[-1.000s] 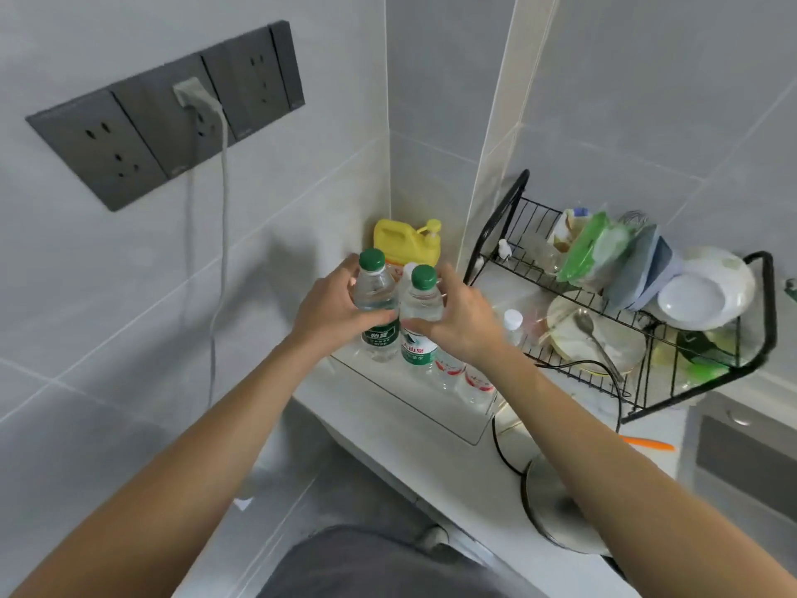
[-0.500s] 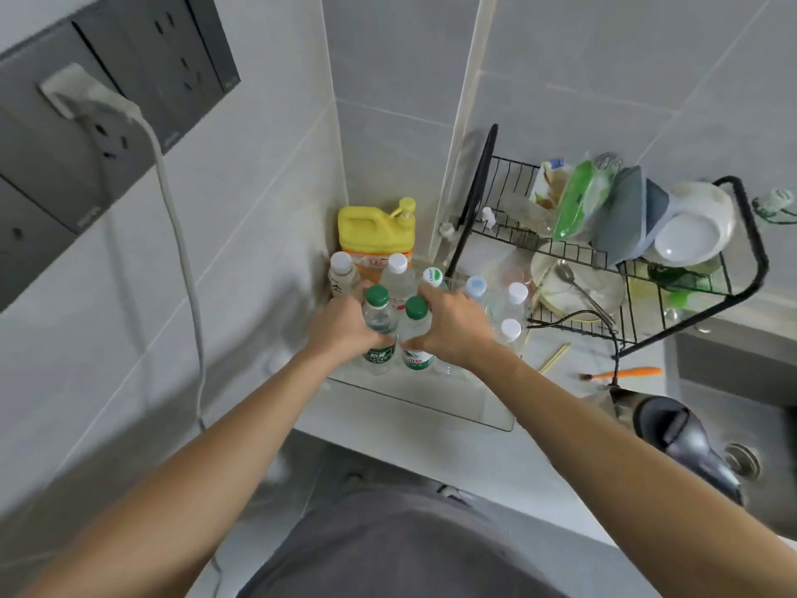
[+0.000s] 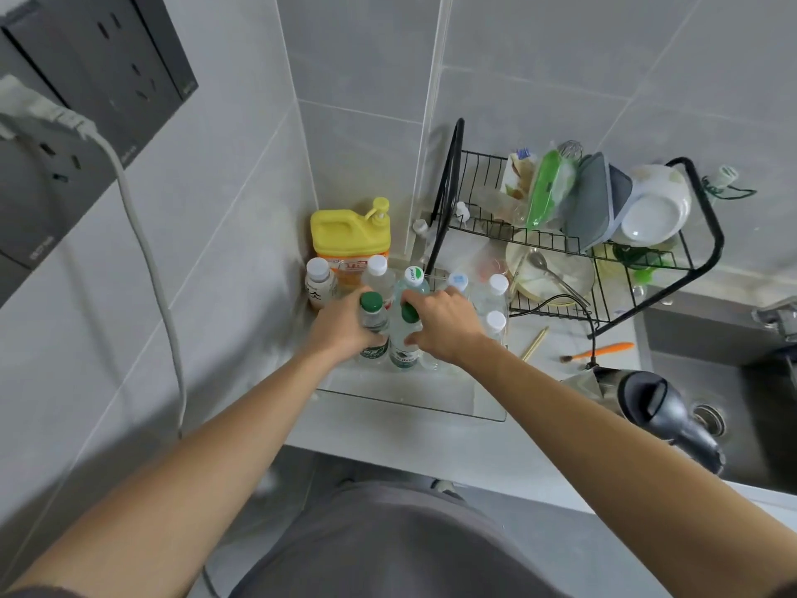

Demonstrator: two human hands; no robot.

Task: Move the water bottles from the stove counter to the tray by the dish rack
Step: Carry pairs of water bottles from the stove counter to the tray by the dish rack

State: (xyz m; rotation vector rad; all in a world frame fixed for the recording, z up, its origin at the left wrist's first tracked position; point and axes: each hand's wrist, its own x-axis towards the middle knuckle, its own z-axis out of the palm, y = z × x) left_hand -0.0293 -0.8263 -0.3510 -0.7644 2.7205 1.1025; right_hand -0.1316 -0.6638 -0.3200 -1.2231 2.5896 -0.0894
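Both hands grip green-capped bottles upright in the clear tray [image 3: 431, 399] — the left hand [image 3: 340, 330] holds the left bottle [image 3: 373, 325], the right hand [image 3: 444, 325] the right bottle [image 3: 405, 338]. The tray sits on the tabletop [image 3: 431, 442] just beside the dish rack [image 3: 604, 252] — white-capped bottles [image 3: 496, 295] stand behind.

Both arms outstretched; left hand [image 3: 340, 334], right hand [image 3: 444, 323] fingers curled, gripping.

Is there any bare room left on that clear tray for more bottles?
Yes: the tray's near strip, between the green-capped bottles and its front edge, is bare. The far part is crowded with white-capped bottles up to the yellow jug and dish rack.
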